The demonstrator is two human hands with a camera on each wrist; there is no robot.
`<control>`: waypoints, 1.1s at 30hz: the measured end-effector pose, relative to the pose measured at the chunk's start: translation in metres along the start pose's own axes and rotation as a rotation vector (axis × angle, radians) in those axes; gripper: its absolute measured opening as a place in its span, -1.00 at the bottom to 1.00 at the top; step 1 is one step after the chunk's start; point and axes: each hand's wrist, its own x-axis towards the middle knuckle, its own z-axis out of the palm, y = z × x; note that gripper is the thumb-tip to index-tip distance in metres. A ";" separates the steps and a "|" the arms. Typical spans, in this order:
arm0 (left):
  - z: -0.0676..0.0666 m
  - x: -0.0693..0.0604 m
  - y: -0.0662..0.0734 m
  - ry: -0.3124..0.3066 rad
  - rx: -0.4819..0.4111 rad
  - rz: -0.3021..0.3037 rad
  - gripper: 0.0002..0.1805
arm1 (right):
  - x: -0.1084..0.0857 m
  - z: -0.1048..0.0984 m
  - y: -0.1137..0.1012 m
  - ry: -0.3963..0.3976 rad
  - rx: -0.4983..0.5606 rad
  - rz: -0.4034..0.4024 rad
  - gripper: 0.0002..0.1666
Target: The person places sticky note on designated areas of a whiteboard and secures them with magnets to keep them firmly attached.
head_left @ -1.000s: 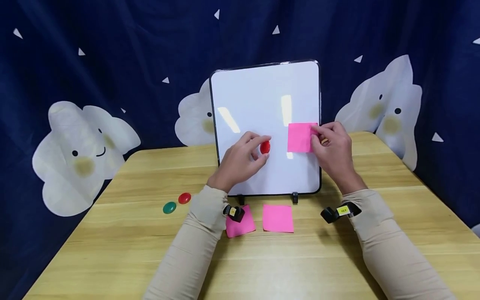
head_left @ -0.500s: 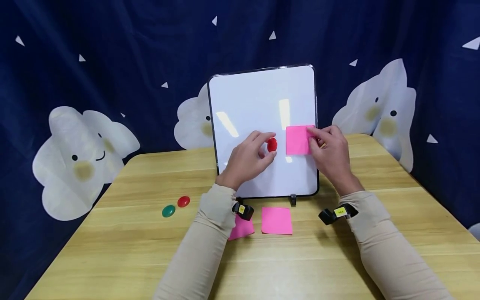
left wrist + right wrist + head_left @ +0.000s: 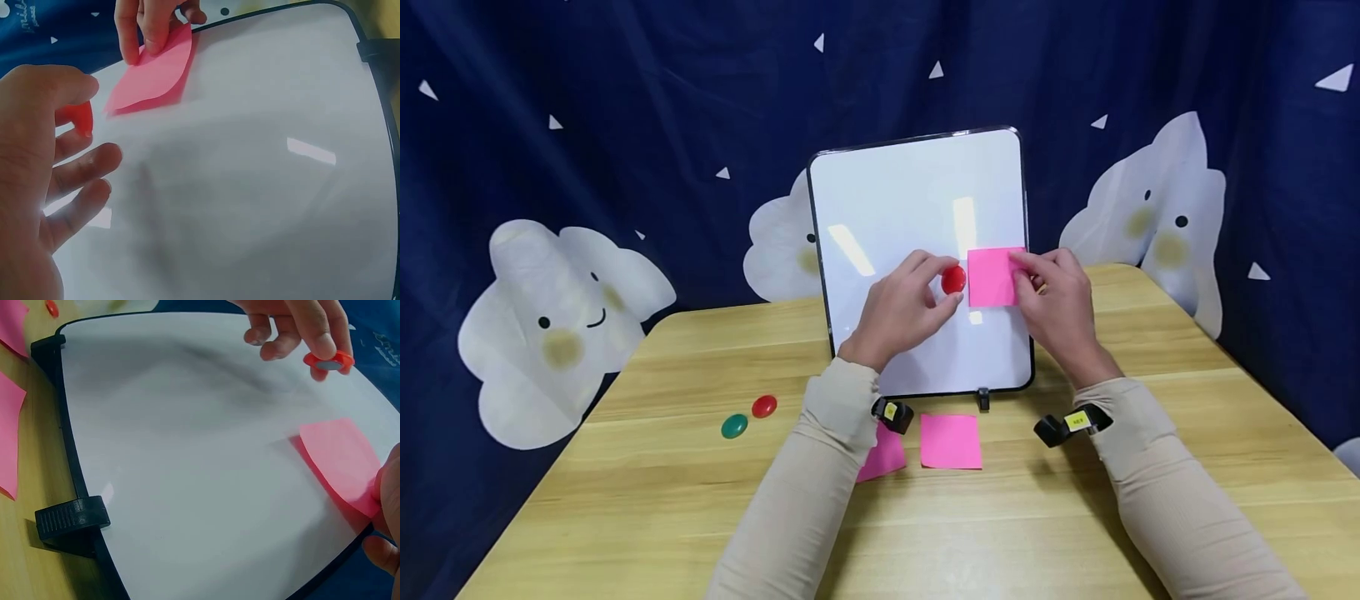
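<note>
Red magnet sits in our left hand, grasped between thumb and fingers before the whiteboard, just left of the pink note; our left sleeve slants up rightward. With our right hand's fingers we pinch the note's right edge, our right sleeve angling up leftward.

My left forearm rises from the bottom centre of the head view, my right forearm from the lower right. Near the middle, my left hand pinches between thumb and index finger (index above thumb), its other fingers bent and spaced apart. Right of centre, my right hand also pinches, thumb below index.
</note>
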 end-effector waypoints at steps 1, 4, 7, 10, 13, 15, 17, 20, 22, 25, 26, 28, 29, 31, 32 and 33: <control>0.001 0.001 0.001 0.006 0.008 0.009 -0.59 | 0.000 0.000 0.000 0.003 0.007 0.000 -0.66; 0.002 0.005 0.003 0.021 0.028 0.030 -0.59 | 0.001 0.000 0.001 0.007 0.008 0.004 -0.65; 0.002 0.008 0.006 0.026 0.040 0.040 -0.58 | 0.000 0.002 0.002 0.005 -0.015 0.013 -0.65; 0.002 0.011 0.008 0.033 0.047 0.046 -0.56 | 0.000 0.002 0.002 0.004 -0.045 0.012 -0.65; 0.004 0.013 0.010 0.045 0.058 0.053 -0.55 | 0.000 0.002 0.003 0.007 -0.069 0.007 -0.66; 0.005 0.015 0.011 0.053 0.069 0.053 -0.54 | 0.000 0.002 0.003 0.007 -0.081 0.005 -0.66; 0.006 0.016 0.012 0.059 0.078 0.050 -0.51 | 0.000 0.003 0.004 0.007 -0.085 0.004 -0.65; 0.007 0.017 0.013 0.065 0.085 0.037 -0.50 | 0.000 0.005 0.004 0.004 -0.089 -0.002 -0.64; 0.008 0.017 0.013 0.067 0.078 0.028 -0.51 | -0.001 0.006 0.004 0.003 -0.097 0.000 -0.63; 0.010 0.017 0.013 0.061 0.068 0.024 -0.56 | -0.001 0.006 0.003 -0.002 -0.117 0.002 -0.62; 0.010 0.018 0.013 0.058 0.069 0.024 -0.57 | -0.002 0.007 0.003 -0.008 -0.123 0.007 -0.60; 0.011 0.020 0.013 0.055 0.080 0.030 -0.59 | -0.002 0.006 0.002 -0.024 -0.131 0.013 -0.58; 0.013 0.021 0.013 0.053 0.094 0.037 -0.59 | -0.002 0.006 0.002 -0.032 -0.134 0.019 -0.56; 0.015 0.025 0.014 0.051 0.125 0.056 -0.58 | -0.002 0.006 0.001 -0.044 -0.136 0.039 -0.53; 0.016 0.027 0.014 0.050 0.141 0.065 -0.58 | -0.003 0.005 0.001 -0.046 -0.135 0.048 -0.52; 0.017 0.029 0.015 0.051 0.155 0.074 -0.57 | -0.003 0.005 0.001 -0.048 -0.135 0.055 -0.52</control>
